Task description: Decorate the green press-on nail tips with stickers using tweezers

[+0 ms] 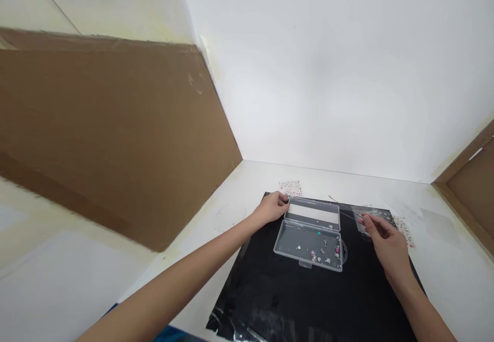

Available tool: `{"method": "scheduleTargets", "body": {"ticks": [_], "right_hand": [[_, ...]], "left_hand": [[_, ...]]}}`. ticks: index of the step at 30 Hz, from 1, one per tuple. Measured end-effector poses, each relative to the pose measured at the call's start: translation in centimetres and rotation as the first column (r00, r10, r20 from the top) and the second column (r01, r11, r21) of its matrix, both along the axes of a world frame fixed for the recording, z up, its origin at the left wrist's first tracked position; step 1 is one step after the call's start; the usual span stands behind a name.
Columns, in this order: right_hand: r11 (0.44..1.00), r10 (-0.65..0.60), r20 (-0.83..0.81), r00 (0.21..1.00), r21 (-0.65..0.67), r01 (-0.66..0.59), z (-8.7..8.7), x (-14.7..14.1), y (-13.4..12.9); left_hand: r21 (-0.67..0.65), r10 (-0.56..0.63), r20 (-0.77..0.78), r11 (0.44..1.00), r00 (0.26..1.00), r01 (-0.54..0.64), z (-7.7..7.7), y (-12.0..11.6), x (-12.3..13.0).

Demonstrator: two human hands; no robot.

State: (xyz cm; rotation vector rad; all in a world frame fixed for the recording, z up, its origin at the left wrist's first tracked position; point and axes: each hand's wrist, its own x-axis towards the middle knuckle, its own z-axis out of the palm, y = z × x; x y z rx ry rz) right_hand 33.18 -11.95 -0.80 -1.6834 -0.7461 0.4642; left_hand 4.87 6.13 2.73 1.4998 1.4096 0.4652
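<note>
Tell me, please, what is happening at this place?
A person's left hand is at the far left edge of an open clear case on a black mat. The right hand holds a thin tool, apparently tweezers, right of the case. Small ornaments lie mostly in the near half.

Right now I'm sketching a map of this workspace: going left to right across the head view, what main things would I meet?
Large brown cardboard panel → left hand → open clear plastic case → right hand → framed brown panel at the right edge.
</note>
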Motion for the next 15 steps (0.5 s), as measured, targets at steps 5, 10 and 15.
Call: {"method": "scheduleTargets", "body": {"ticks": [5,10,15], "right_hand": [[1.000,-0.020,0.048,0.999,-0.001,0.020,0.4,0.6,-0.3],[0.999,-0.042,0.157,0.987,0.039,0.036,0.8,1.2,-0.5],[0.992,-0.045,0.306,0.951,0.123,0.007,1.4,1.7,-0.8]], "left_hand": [[0.075,-0.015,0.002,0.997,1.000,0.015,-0.2,-0.4,-0.8],[0.090,0.077,0.188,0.991,0.979,-0.095,-1.0,-1.7,-1.9],[-0.004,0.166,0.469,0.983,0.868,-0.186,-2.1,-3.1,-1.2]]}}
